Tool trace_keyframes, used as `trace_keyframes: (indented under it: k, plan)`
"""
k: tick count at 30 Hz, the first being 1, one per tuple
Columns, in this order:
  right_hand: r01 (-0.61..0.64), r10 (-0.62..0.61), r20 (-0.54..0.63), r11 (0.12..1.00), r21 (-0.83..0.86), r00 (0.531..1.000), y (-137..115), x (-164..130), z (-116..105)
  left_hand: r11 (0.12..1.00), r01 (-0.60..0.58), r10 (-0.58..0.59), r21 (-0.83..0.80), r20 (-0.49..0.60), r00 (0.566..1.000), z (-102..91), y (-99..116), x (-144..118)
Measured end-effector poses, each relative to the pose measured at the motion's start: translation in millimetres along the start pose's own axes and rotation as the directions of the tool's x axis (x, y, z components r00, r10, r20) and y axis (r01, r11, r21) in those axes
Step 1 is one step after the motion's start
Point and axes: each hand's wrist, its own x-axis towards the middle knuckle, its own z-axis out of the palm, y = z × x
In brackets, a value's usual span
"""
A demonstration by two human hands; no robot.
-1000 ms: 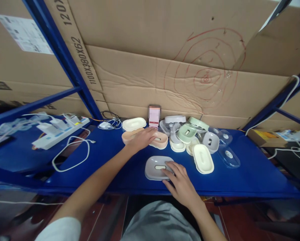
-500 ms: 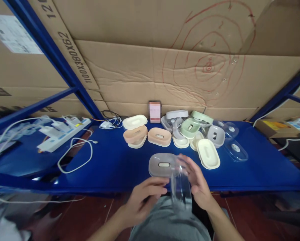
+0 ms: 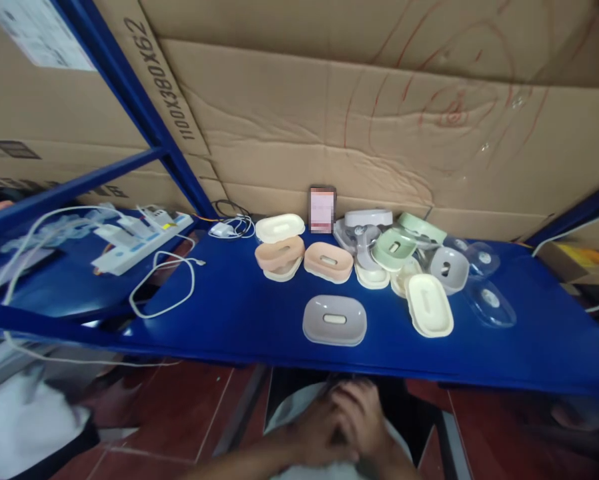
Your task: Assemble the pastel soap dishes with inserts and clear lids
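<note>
My hands are together over my lap, below the front edge of the table, dark and blurred. My left hand (image 3: 319, 423) lies partly under the right, its fingers mostly hidden. The fingers of my right hand (image 3: 360, 410) bend over the left in a closed shape; whether anything is between them does not show. On the table in front of them rests a grey oval dish (image 3: 335, 333) with a slot-shaped mark in its middle. Neither hand touches it. The clear plastic cover does not show in my hands.
Behind lie peach dishes (image 3: 328, 261), a green dish (image 3: 393, 248) and cream dishes (image 3: 429, 305) in a loose group. Clear covers (image 3: 490, 303) lie at right. A phone-like device (image 3: 322, 210) leans on the cardboard (image 3: 279, 100). A power strip (image 3: 142, 243) and white cable (image 3: 162, 313) are left.
My hands have drawn back from the table edge to my lap and come together. The clear cover that was between them is no longer seen there. The view has shifted.
</note>
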Motion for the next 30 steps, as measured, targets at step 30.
trace_keyframes:
  k: [30]
  plan:
    - [0.389, -0.374, 0.109, 0.883, -0.261, 0.921, -27, 79, -104, 0.498, 0.064, -0.117, -0.865, 0.007, 0.993, -82.7, 120, -45]
